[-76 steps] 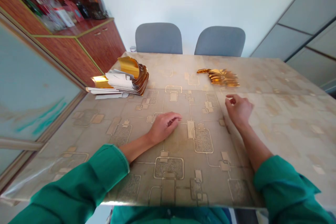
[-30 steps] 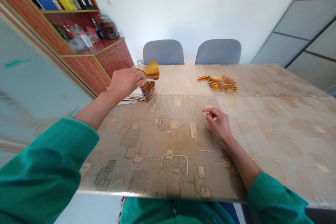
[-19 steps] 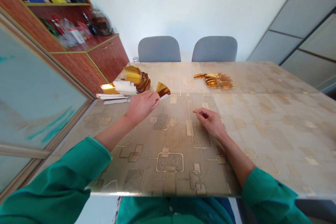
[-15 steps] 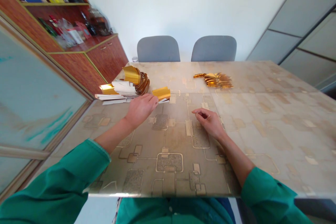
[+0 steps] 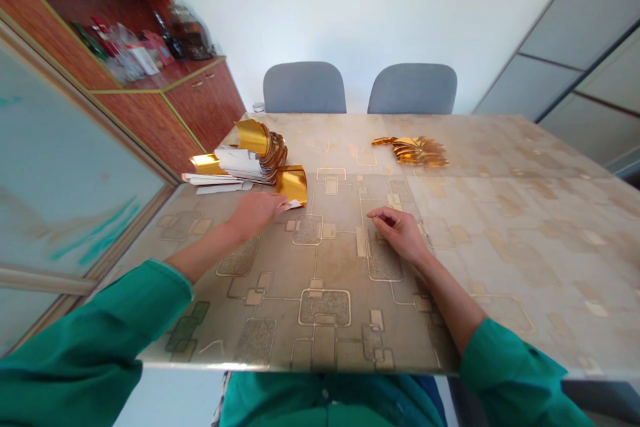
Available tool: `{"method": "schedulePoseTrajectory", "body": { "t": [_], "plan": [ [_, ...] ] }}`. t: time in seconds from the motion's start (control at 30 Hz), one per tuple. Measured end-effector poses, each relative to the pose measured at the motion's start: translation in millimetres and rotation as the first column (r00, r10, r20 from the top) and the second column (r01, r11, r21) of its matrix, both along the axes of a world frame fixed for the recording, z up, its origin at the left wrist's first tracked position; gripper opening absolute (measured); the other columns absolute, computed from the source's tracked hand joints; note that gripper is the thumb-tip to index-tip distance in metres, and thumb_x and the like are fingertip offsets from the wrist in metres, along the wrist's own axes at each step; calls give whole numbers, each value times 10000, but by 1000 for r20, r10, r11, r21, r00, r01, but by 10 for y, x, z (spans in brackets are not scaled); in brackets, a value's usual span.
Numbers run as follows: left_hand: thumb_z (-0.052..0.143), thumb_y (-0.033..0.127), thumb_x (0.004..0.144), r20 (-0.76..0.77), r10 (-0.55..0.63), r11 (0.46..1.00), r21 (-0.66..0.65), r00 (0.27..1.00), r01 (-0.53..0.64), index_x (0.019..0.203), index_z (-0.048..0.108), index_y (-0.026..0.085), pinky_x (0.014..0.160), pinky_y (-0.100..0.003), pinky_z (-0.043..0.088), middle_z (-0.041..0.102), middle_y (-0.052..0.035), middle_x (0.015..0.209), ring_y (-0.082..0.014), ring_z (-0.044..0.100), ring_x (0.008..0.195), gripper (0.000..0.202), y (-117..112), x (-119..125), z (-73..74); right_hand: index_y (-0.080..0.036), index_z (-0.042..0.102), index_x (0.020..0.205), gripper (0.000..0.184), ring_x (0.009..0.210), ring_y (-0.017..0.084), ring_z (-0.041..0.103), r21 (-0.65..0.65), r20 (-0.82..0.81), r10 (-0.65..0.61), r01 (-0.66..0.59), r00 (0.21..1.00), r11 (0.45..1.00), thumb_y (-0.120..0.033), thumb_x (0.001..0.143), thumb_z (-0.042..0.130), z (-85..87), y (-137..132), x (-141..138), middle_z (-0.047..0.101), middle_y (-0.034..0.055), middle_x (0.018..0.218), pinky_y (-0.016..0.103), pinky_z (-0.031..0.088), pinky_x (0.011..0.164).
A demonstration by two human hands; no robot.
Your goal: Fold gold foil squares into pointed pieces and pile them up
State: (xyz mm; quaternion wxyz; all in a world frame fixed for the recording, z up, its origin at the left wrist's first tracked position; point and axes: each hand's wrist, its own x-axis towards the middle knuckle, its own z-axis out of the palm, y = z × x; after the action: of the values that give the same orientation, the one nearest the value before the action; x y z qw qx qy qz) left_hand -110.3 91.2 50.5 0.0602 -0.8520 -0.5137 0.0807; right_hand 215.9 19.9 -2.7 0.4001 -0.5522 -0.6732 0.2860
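Observation:
My left hand [image 5: 256, 211] pinches the near corner of a gold foil card [image 5: 292, 185], which curls upward just above the table. Right behind it lies the stack of gold and white cards [image 5: 239, 161] at the table's left edge. My right hand [image 5: 399, 228] rests on the table near the middle with its fingers curled loosely and nothing visible in them. A fanned pile of folded gold pieces [image 5: 416, 150] lies farther back, beyond my right hand.
The table [image 5: 500, 227] carries a beige cloth with a gold square pattern. Two grey chairs [image 5: 305, 87] stand at its far side. A wooden cabinet [image 5: 165, 107] with cluttered shelves lines the left wall, and a glass panel stands at near left.
My left hand reached to the stack, lifted one gold card and drew it toward me, down close to the table. My right hand slid left from beside the gold pile and settled.

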Motion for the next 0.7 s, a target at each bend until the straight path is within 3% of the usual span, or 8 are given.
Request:
{"method": "schedulePoseTrajectory", "body": {
  "t": [0.2,0.3,0.4,0.57,0.7],
  "plan": [
    [409,288,981,101,59,998,22,993,-61,906,674,204,592,-278,374,722,-71,866,-235,672,795,288,-4,-44,89,-177,714,918,281,550,125,449,7,-8,-1,1,1000,1000,-346,833,506,-10,6,4,585,-12,626,250,334,536],
    [439,271,944,205,79,982,150,976,-111,957,678,216,617,-289,412,725,-58,911,-226,663,830,246,-37,-28,139,-185,719,914,279,547,128,451,11,-7,-11,11,1000,1000,-358,832,516,-9,9,3,588,-12,624,253,345,539],
    [459,236,917,288,-2,950,298,958,-88,1018,671,209,708,-314,461,709,-67,985,-232,628,945,237,-56,24,174,-187,723,915,282,549,131,459,17,-17,-20,20,1000,1000,-373,834,526,-15,12,6,600,-9,635,258,359,542],
    [461,166,926,281,-288,883,447,915,141,1015,681,204,770,-342,463,672,-67,919,-222,571,886,241,-135,205,147,-181,721,921,311,600,145,518,1,-88,-24,24,996,1000,-433,843,558,11,6,26,638,13,698,274,401,576],
    [441,160,985,160,-551,771,474,819,425,999,670,205,680,-305,437,656,-48,871,-182,538,787,234,-437,518,6,-202,685,1112,394,735,181,619,-108,-209,56,-80,976,991,-488,858,591,153,-52,11,720,47,856,310,476,668]
  ]
}}
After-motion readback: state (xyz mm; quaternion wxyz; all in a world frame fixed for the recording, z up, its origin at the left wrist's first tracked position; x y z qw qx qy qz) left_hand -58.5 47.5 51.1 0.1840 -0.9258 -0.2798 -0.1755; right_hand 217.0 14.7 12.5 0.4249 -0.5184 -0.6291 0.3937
